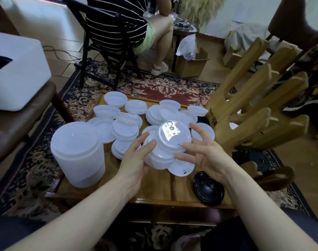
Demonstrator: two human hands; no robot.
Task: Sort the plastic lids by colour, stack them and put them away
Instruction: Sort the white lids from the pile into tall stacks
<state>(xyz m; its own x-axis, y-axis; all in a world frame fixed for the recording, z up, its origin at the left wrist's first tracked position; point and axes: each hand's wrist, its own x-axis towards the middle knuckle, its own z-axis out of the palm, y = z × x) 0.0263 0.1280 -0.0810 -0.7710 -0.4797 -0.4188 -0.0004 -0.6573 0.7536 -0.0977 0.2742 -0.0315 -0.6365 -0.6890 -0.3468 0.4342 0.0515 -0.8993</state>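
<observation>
Both hands are raised over the middle of the counter, with a short stack of white lids between them. The left hand is curled against the stack's left and lower side, thumb and fingers touching its rim, so the stack is held there. The right hand is spread wide just to the stack's right, fingers bent but not visibly touching; whether it bears any weight cannot be told. A clear lid is seated on top of the stack, tilted toward the camera.

The stack's axis is roughly upright, leaning slightly toward the far right, and it lies directly ahead of both hands, nearer the left palm. A taller pile of white lids stands at the counter's near left corner, closer to the left hand than to the right. Loose white lids are scattered across the far half of the counter. A black lid lies at the near right edge, beside the right wrist.

The stack is probably to be squared up, which calls for the right hand to close from the right.

A wooden rack leans by the counter's right edge.
</observation>
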